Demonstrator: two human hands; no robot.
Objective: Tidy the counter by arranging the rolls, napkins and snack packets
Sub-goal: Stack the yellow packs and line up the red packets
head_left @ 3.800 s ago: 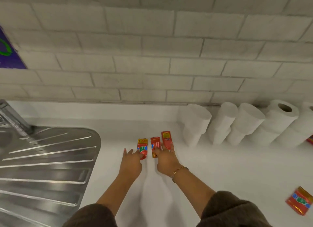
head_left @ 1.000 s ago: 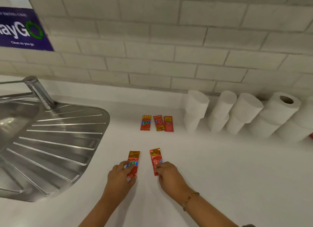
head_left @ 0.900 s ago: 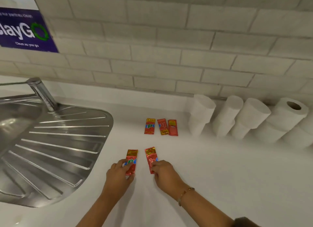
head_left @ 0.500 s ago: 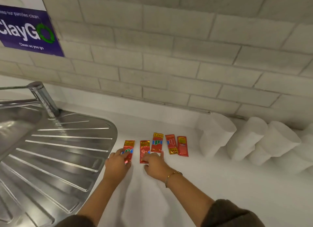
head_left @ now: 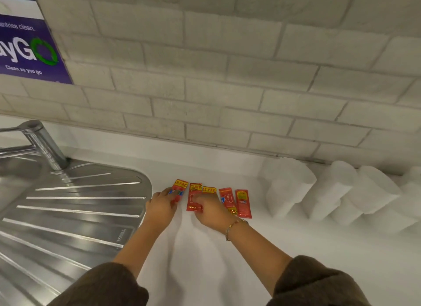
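Head view: five snack packets [head_left: 227, 199] lie in a row on the table [head_left: 284, 248], ahead of the fingers; the left hand [head_left: 160, 206] presses flat, fingers spread, on the leftmost packet [head_left: 178, 191]; the right hand [head_left: 210, 211], fingers loosely curled and gripping nothing, nudges the second packet [head_left: 193, 199]; white rolls [head_left: 330, 191] lean well right; sliding, not lifting, should keep edges level; both forearms reach forward, palms down.

Five red snack packets [head_left: 243, 203] flat, side by side; white rolls [head_left: 289, 187] right.
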